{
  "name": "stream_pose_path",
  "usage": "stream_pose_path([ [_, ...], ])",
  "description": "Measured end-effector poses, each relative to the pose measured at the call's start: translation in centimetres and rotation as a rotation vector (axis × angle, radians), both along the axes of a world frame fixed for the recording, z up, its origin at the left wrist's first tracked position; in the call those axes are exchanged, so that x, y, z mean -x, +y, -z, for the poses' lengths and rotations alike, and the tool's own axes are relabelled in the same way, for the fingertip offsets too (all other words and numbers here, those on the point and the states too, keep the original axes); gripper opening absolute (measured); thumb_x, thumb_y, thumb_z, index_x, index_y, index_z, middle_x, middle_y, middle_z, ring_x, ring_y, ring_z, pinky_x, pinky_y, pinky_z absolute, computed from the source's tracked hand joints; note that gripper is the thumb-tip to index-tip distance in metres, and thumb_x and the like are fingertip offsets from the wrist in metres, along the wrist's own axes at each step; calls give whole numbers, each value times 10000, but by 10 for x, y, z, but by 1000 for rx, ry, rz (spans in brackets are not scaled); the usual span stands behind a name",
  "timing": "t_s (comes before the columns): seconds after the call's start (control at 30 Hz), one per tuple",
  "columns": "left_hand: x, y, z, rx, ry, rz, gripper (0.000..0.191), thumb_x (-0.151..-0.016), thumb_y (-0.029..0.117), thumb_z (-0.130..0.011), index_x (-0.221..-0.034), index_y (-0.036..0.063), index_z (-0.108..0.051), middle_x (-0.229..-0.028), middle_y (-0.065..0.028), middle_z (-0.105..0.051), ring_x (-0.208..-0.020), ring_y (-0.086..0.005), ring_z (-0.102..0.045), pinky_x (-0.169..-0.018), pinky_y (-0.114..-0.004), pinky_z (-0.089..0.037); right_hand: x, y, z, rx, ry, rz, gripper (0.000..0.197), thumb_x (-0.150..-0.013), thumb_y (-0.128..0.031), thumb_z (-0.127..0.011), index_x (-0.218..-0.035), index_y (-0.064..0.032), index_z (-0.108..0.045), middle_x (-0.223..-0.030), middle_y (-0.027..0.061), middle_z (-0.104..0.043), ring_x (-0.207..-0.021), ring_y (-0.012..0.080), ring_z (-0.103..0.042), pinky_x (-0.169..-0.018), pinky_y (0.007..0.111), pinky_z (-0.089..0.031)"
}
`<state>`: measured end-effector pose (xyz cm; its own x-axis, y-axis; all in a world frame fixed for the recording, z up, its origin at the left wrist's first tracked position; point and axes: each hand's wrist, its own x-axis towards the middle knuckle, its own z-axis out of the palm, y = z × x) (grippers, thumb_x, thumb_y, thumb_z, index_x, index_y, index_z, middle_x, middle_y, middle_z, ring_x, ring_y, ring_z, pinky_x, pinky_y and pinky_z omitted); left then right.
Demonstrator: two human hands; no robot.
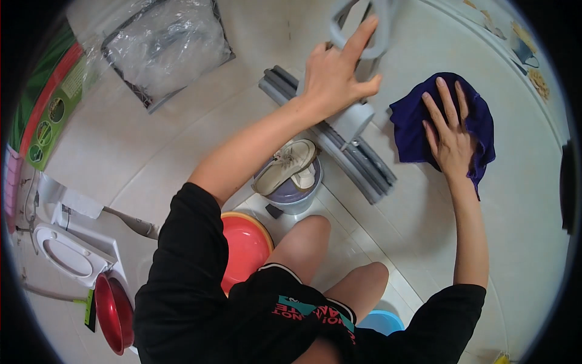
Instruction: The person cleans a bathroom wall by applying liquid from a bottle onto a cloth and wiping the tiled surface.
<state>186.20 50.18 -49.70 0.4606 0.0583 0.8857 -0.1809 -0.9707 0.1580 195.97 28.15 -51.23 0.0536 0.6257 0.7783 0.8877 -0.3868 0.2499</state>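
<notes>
My left hand (341, 75) is on the pale grey handle of a squeeze mop (359, 159), index finger stretched over the loop and thumb apart. Some fingers are hidden behind it. The mop's grey head is tilted across the view, close to the tiled wall. My right hand (452, 132) lies flat with fingers spread, pressing a dark purple cloth (409, 132) against the pale wall tiles (436, 223). Folds of the cloth rise around the wrist. Below the mop, a pair of white shoes (284, 168) rests on top of a grey bucket (302, 204).
A red basin with a yellow rim (245, 245) stands beside my knee; a blue basin (382, 321) is partly hidden. Left are a white toilet (68, 252), a dark red basin (111, 314) and a green-headed brush or squeegee (91, 309). A plastic-wrapped item (168, 45) is at upper left.
</notes>
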Motion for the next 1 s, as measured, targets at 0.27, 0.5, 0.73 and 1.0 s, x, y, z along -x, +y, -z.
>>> stream_pose_path([
  [0.27, -23, 10, 78, -47, -180, 50, 804, -594, 258, -728, -1288, 109, -351, -824, -80, -588, -687, -222, -549, -673, -339, -390, 11, -7, 8, 41, -90, 107, 483, -682, -87, -627, -1152, -159, -540, -1342, 10, -380, -1217, 261, -378, -900, 311, -410],
  [0.5, -55, 3, 105, 98, -88, 97, 733, -615, 257, -735, -1247, 108, -394, -834, -84, -579, -692, -251, -511, -711, -355, -377, 3, -1, 16, 96, -94, 167, 478, -695, -97, -619, -1158, -179, -538, -1341, -1, -380, -1220, 251, -377, -841, 284, -447],
  [0.73, -48, 14, 133, 164, -65, 141, 647, -627, 210, -723, -1192, 76, -438, -827, -87, -592, -792, -256, -558, -772, -383, -369, 7, 1, 15, 116, -93, 194, 481, -694, -101, -623, -1160, -183, -535, -1337, -5, -382, -1215, 243, -381, -937, 301, -379],
  [1.0, -20, -27, 103, 282, -57, 248, 726, -599, 164, -758, -1222, 49, -405, -869, -85, -596, -773, -240, -561, -734, -348, -371, 0, 3, 21, 67, 4, 83, 488, -670, -70, -620, -1148, -114, -530, -1327, 24, -392, -1207, 256, -384, -935, 313, -370],
])
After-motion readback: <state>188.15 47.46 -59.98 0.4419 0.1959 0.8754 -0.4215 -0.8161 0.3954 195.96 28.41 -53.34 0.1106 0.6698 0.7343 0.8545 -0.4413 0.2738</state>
